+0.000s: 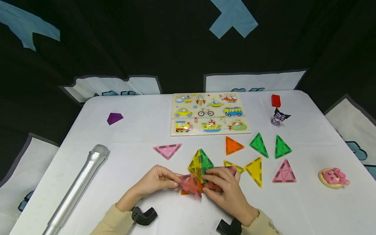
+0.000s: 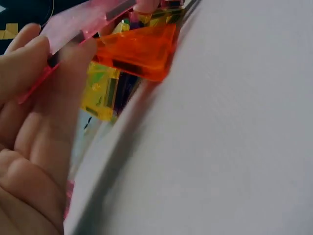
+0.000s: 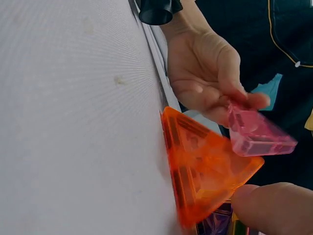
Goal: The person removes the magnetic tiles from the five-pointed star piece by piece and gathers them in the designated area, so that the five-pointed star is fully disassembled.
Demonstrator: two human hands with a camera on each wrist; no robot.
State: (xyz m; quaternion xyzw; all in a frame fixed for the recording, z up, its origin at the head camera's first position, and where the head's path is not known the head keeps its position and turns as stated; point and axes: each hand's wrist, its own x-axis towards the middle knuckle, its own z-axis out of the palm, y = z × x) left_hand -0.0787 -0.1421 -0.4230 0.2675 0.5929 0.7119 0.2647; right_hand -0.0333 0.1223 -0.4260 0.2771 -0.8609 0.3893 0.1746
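Observation:
My left hand (image 1: 176, 181) pinches a pink triangle tile (image 1: 191, 184) by its edge, tilted off the white table (image 1: 141, 114). In the left wrist view the pink tile (image 2: 83, 22) sits between my fingers (image 2: 39, 98), above an orange triangle tile (image 2: 142, 49) standing on its edge. My right hand (image 1: 210, 178) curls over a second pink tile (image 1: 232, 169). Its thumb (image 3: 274, 205) touches a corner of the orange tile (image 3: 205, 166). A small peak of yellow and green tiles (image 1: 201, 163) stands just behind both hands.
Loose triangle tiles lie around: pink (image 1: 167, 150), orange (image 1: 233, 146), two green (image 1: 259, 145), yellow (image 1: 255, 170), pink (image 1: 284, 172). Behind them lies a vehicle puzzle board (image 1: 210, 114). A silver microphone (image 1: 76, 189) lies at the left; a figurine (image 1: 279, 117), a red block (image 1: 275, 100) and a pink toy (image 1: 333, 178) at the right.

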